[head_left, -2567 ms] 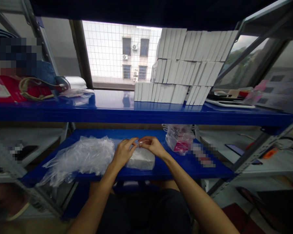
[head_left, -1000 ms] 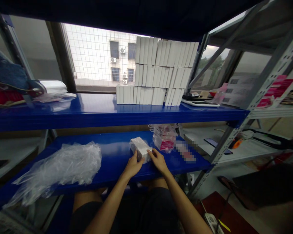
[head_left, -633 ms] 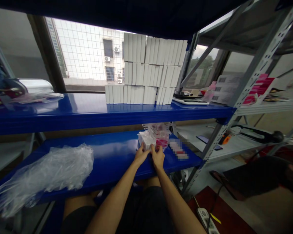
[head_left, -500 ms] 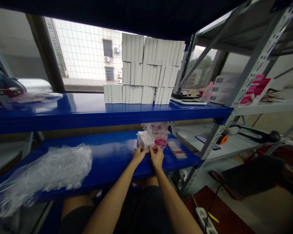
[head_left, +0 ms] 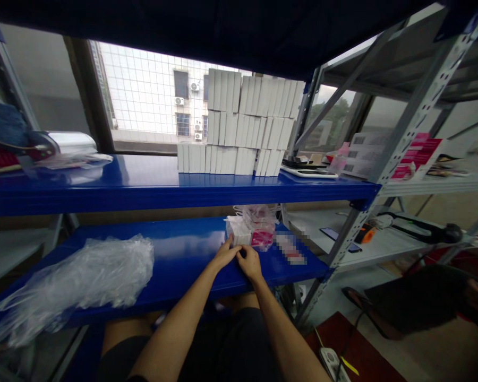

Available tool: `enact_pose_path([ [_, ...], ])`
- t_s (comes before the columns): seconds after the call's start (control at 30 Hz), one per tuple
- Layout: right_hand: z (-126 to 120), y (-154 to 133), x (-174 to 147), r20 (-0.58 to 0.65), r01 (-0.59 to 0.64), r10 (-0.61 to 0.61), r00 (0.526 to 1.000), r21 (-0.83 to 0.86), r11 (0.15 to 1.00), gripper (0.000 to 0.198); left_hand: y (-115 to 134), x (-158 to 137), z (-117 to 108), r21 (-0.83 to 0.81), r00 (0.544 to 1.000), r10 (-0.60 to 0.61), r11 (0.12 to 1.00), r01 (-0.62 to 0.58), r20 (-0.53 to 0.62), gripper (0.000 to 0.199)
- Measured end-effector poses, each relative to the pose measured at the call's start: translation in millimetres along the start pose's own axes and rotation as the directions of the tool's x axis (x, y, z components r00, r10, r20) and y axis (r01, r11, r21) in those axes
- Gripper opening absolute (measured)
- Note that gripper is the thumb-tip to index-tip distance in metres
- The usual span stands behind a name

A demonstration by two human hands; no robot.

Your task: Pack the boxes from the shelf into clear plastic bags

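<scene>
My left hand (head_left: 225,255) is at the near left side of a small white box bundle (head_left: 239,232), fingers pressed together and one of them against the bundle. My right hand (head_left: 249,261) is curled closed just in front, its fingertips meeting those of the left hand. Whatever lies between the fingertips is too small or hidden to make out. Beside the bundle, on its right, is a pink pack in clear plastic (head_left: 263,239). A blurred flat item with some red (head_left: 290,249) lies farther right on the blue lower shelf (head_left: 187,239).
Crumpled clear plastic bags (head_left: 103,270) are heaped on the left of the lower shelf. Stacked white boxes (head_left: 247,127) stand on the upper blue shelf (head_left: 143,196). A metal post (head_left: 350,228) rises at the right. Another person's leg (head_left: 418,292) shows beyond it.
My right hand has shifted slightly left and down, off the bundle's front, and its fingers now meet the left hand's. The left hand stays by the bundle. The camera view has shifted a little.
</scene>
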State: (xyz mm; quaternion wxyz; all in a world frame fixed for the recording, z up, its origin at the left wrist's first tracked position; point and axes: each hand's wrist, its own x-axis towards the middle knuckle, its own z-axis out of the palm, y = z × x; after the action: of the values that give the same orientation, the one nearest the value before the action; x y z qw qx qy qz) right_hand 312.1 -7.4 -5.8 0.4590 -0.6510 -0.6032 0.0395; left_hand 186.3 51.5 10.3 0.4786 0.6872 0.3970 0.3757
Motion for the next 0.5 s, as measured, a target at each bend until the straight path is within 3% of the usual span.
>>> enact_pose_path([
  [0.1, -2, -2, 0, -0.03, 0.024, -0.025, 0.999, -0.018, 1.0, 0.022, -1, -28, -16, -0.006, 1.0, 0.012, 1.0, -0.012, -0.017, 0.075],
  [0.2, -3, -3, -2, -0.036, 0.091, -0.092, 0.995, -0.025, 0.996, 0.024, -6, -62, -54, -0.003, 0.991, 0.071, 0.997, -0.072, -0.111, 0.06],
  [0.27, -2, -6, -4, -0.032, 0.172, -0.173, 0.984, -0.03, 0.985, 0.025, -9, -85, -88, 0.05, 0.959, 0.102, 0.995, -0.092, -0.266, 0.045],
  [0.37, 10, -18, -9, -0.01, 0.281, -0.281, 0.96, 0.0, 0.96, 0.025, -15, -114, -133, 0.164, 0.85, 0.11, 0.986, -0.027, -0.516, 0.027],
  [0.43, 25, -35, -13, 0.006, 0.315, -0.316, 0.949, 0.064, 0.947, 0.025, -21, -131, -148, 0.247, 0.808, 0.115, 0.968, 0.038, -0.577, 0.023],
  [0.5, 44, -62, -18, 0.026, 0.33, -0.337, 0.941, 0.146, 0.933, 0.023, -28, -143, -148, 0.388, 0.831, 0.173, 0.92, 0.055, -0.528, 0.021],
])
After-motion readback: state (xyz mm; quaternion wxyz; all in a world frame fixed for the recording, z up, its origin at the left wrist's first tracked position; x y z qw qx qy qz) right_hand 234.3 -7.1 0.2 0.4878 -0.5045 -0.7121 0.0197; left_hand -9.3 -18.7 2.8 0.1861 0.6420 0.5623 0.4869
